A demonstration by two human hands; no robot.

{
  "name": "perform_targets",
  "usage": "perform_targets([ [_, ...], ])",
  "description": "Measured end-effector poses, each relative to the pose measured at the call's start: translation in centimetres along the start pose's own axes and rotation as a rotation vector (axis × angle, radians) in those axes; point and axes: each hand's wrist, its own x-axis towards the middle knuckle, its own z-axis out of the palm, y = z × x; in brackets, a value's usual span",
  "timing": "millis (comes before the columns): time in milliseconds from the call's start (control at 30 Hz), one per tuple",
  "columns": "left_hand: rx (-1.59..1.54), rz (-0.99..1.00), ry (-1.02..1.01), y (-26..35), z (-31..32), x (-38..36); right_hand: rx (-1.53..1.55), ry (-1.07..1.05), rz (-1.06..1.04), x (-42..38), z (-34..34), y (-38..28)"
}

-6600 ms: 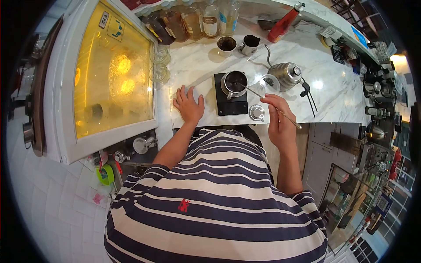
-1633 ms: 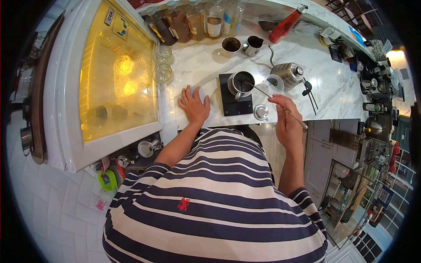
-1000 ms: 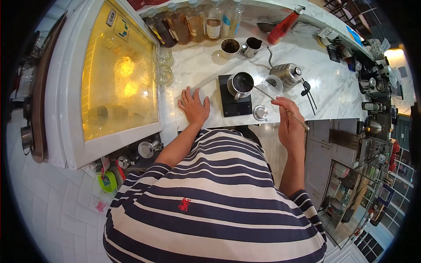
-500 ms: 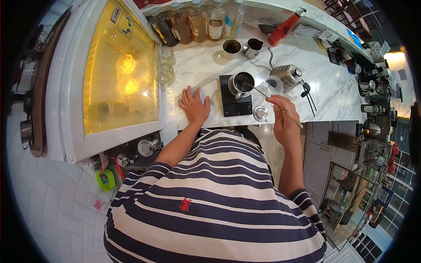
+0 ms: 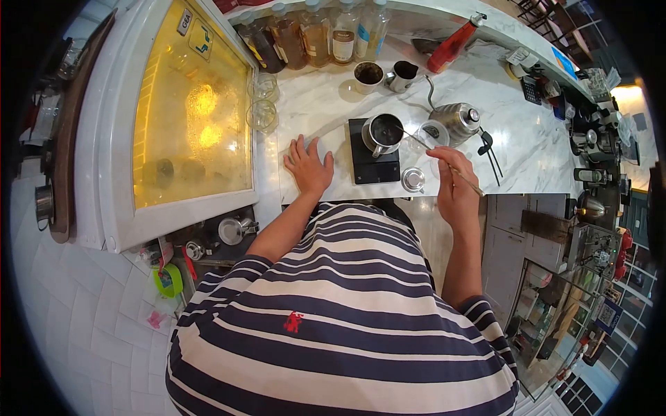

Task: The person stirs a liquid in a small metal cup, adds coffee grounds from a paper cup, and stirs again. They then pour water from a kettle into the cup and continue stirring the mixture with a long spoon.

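My left hand [image 5: 307,166] lies flat on the marble counter [image 5: 326,97], fingers spread, to the left of a black scale [image 5: 375,171]. A metal cup [image 5: 380,148] with a handle and dark contents stands on the scale. In my right hand [image 5: 457,182] is a long, thin metal bar spoon [image 5: 417,141], pinched between the fingers. It slants down to the left, its far end at the cup's right rim. Beside the cup sits a clear plastic cup [image 5: 434,132], and a small silver lidded piece [image 5: 413,180] rests at the scale's right corner.
A gooseneck kettle [image 5: 458,122] and a black-tipped thin tool [image 5: 490,154] lie to the right. Behind are a paper cup [image 5: 368,77], a steel pitcher [image 5: 401,76], several bottles [image 5: 316,38] and a red bottle [image 5: 454,46]. Glasses [image 5: 262,116] stand by the yellow-lit glass-doored cabinet [image 5: 198,118].
My right hand has shifted slightly right and back, drawing the bar spoon outward so its end sits nearer the metal cup's rim. My left hand stays in place.
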Motion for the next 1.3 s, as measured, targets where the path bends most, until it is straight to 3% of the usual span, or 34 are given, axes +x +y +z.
perform_targets([
  [467, 0.017, 0.001, -0.004, 0.2, 0.0, 0.1, 0.027, 0.009, 0.052, -1.2, -0.6, 0.2],
  [967, -0.011, 0.022, 0.029, 0.0, 0.1, 0.0, 0.051, 0.000, -0.051, -0.4, 0.8, -0.1],
  [1167, -0.006, 0.023, 0.030, -0.1, 0.2, 0.0, 0.030, -0.014, 0.047, -0.1, -1.0, 1.2],
  [1300, 0.007, 0.018, 0.029, 0.1, 0.1, 0.1, 0.059, -0.040, -0.025, -0.1, -0.9, 1.1],
])
